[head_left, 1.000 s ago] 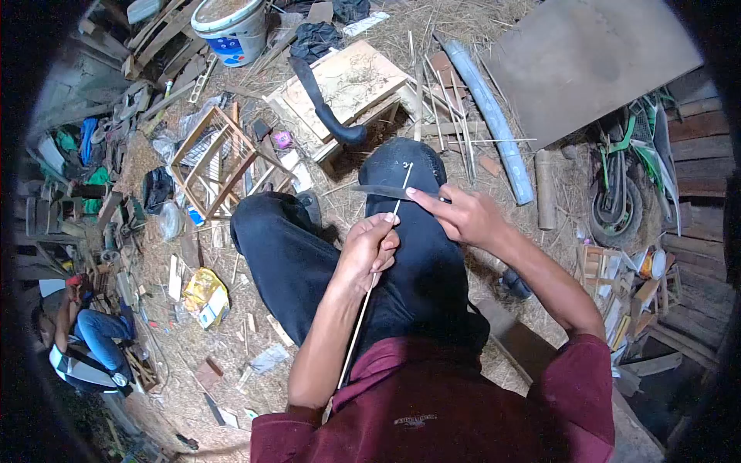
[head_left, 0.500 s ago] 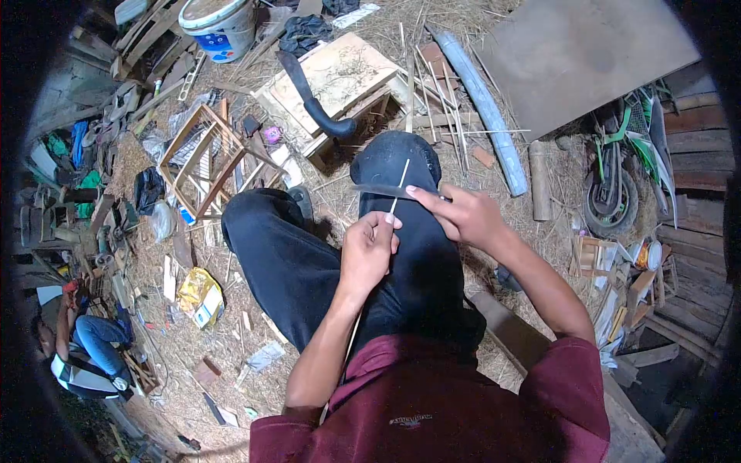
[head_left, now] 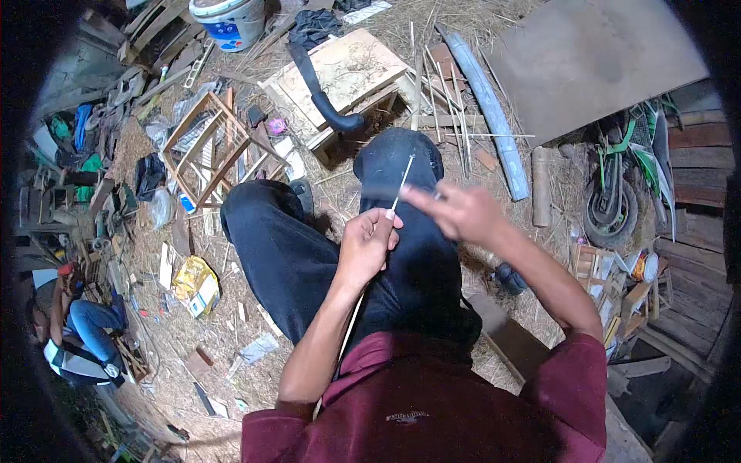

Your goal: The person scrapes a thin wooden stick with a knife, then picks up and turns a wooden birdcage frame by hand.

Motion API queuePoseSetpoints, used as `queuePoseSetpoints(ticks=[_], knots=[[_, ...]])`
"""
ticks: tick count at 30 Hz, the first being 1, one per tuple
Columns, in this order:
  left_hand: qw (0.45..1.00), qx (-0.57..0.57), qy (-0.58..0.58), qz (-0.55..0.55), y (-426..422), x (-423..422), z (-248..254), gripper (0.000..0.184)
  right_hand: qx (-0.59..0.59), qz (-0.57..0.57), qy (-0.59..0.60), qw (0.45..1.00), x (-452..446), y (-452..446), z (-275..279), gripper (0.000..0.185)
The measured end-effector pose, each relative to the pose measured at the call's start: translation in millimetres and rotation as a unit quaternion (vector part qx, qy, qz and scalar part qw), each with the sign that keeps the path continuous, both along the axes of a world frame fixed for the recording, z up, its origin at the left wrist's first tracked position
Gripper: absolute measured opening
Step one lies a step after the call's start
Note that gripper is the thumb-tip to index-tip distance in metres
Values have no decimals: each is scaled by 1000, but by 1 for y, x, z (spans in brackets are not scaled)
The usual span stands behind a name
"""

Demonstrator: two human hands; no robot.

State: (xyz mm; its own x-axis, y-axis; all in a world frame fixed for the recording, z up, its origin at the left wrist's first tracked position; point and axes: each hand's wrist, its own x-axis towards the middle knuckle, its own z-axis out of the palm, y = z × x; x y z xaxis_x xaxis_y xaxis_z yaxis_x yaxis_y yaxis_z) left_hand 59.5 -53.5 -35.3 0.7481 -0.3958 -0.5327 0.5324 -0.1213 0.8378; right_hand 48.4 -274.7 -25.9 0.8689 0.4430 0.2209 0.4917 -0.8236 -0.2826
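My left hand [head_left: 366, 245] pinches a thin pale stick [head_left: 405, 174] between thumb and fingers, above my right thigh. The stick's upper end points toward my knee; its lower part passes under my forearm. My right hand [head_left: 468, 216] is wrapped round a knife [head_left: 377, 190], whose blade lies across the stick just beyond my left fingertips. Motion smears the blade and right hand, so I cannot tell whether the edge touches the stick. A large curved blade with a black handle [head_left: 336, 117] rests on a low wooden stool [head_left: 359, 65] ahead.
A small wooden frame [head_left: 202, 150] stands at left, near a yellow bag [head_left: 196, 284]. A grey pole [head_left: 488, 116] and thin sticks lie ahead. At right are a board [head_left: 598, 65] and a motorbike wheel [head_left: 611, 208]. Another person [head_left: 89, 332] sits at far left.
My right hand and the knife have shifted slightly and are now blurred by motion. My left hand keeps its pinch on the stick. The whole view has tilted a little.
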Motion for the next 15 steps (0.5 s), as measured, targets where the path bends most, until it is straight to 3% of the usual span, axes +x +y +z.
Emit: queuePoseSetpoints(ticks=[1, 5, 8, 12, 15], knots=[[1000, -2, 2, 1, 0, -1, -2, 31, -4, 32, 10, 999, -5, 6, 0, 58], [1000, 13, -10, -13, 6, -4, 1, 32, -14, -150, -5, 989, 24, -44, -13, 52], [1000, 11, -18, 2, 5, -10, 1, 30, 157, -150, -46, 975, 24, -44, -22, 46], [1000, 6, -27, 10, -1, -11, 4, 25, 269, -173, 48, 946, 7, -12, -5, 40], [1000, 11, -19, 12, -6, -7, 6, 22, 258, -146, 56, 953, -5, 6, -2, 38]])
